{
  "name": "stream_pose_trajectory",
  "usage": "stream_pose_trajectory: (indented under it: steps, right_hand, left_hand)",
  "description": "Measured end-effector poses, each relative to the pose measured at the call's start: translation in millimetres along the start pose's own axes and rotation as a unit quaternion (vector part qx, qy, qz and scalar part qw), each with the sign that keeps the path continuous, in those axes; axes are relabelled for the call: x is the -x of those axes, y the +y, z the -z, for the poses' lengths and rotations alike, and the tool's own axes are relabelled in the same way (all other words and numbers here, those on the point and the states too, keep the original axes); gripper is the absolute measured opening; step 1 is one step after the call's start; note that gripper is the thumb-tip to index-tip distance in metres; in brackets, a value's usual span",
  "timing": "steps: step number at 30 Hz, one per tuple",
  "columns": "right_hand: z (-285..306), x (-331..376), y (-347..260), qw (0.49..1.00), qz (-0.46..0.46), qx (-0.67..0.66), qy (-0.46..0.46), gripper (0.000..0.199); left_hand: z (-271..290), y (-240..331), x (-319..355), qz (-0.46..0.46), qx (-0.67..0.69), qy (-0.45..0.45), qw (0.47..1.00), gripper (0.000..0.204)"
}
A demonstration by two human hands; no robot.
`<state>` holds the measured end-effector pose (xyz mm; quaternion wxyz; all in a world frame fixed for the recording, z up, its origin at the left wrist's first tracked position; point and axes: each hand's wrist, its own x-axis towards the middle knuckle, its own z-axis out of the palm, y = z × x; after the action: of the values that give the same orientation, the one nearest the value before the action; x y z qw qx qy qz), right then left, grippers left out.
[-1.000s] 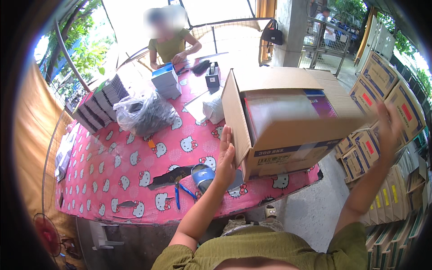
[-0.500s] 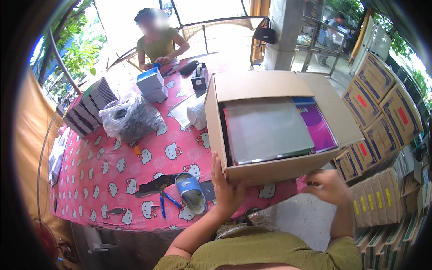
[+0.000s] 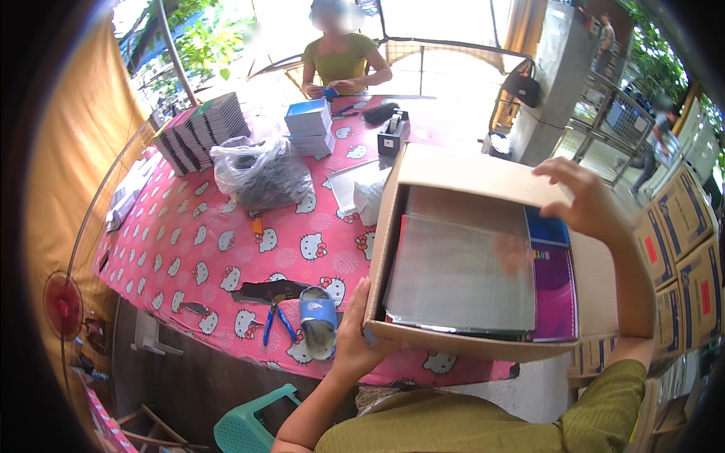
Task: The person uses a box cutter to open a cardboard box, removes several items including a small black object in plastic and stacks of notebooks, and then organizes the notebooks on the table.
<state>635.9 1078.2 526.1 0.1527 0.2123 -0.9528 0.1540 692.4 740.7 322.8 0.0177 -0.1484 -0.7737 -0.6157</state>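
I hold an open brown cardboard box (image 3: 453,170) over the near right edge of the table. My left hand (image 3: 355,332) grips its near left corner. My right hand (image 3: 585,200) rests on the far right rim of the box, fingers curled over the edge. Inside lies a stack of flat items in shiny clear wrap (image 3: 461,264), with purple and blue notebooks (image 3: 555,279) beside it on the right.
The table has a pink cartoon-cat cloth (image 3: 219,249). On it lie blue-handled pliers (image 3: 276,321), a tape roll (image 3: 317,321), a grey plastic bag (image 3: 260,174), stacked dark books (image 3: 200,132), a blue-white stack (image 3: 308,124) and a tape dispenser (image 3: 393,132). A person in green (image 3: 343,64) works at the far end. Cartons (image 3: 683,249) stand right.
The box came down from a raised, tilted position to level in front of me. My right hand moved from under its near right side up to the far right rim.
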Motion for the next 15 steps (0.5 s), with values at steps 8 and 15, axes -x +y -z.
stream_pose_trajectory:
  steps: [8, 15]
  right_hand:
    - [-7.6, -116.5, 143.3, 0.980, 0.029, 0.014, 0.197, 0.018]
    - [-132.1, -139.5, 218.1, 0.953, -0.105, 0.088, -0.269, 0.026]
  left_hand:
    - [-1.5, 36.5, -0.2, 0.120, 0.000, -0.004, 0.993, 0.107]
    - [-1.4, 33.9, 0.3, 0.082, -0.063, 0.027, 0.994, 0.103]
